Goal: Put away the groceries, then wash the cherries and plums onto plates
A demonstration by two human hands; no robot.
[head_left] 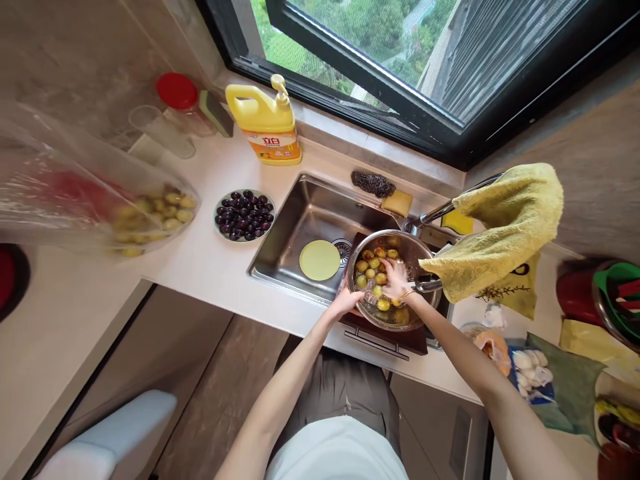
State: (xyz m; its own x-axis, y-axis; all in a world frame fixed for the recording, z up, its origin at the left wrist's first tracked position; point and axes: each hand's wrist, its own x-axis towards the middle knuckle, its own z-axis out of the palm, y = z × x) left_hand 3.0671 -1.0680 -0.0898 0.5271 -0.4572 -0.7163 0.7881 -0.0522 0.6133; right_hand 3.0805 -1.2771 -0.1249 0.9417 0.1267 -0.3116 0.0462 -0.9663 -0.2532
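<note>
My left hand (349, 300) grips the near left rim of a round metal bowl (424, 248), thumb over the edge. Inside the bowl, small round yellow-green fruits (370, 273), some with reddish-brown patches, sit in water. My right hand (396, 279) reaches into the bowl among the fruits, its fingers spread, touching them. The faucet spout (427, 285) points over the bowl beside my right wrist. The bowl rests on the dark brown board (417, 341) across the right part of the steel sink (285, 247). How deep my right fingertips go is hidden by water and fruit.
A yellow-green disc (320, 260) lies in the sink. Left of it stands a plate of dark purple fruits (244, 215); behind, a yellow detergent jug (267, 130). A yellow cloth (520, 213) drapes over the faucet. A plastic bag (65, 193) and bagged food (530, 370) flank the counter.
</note>
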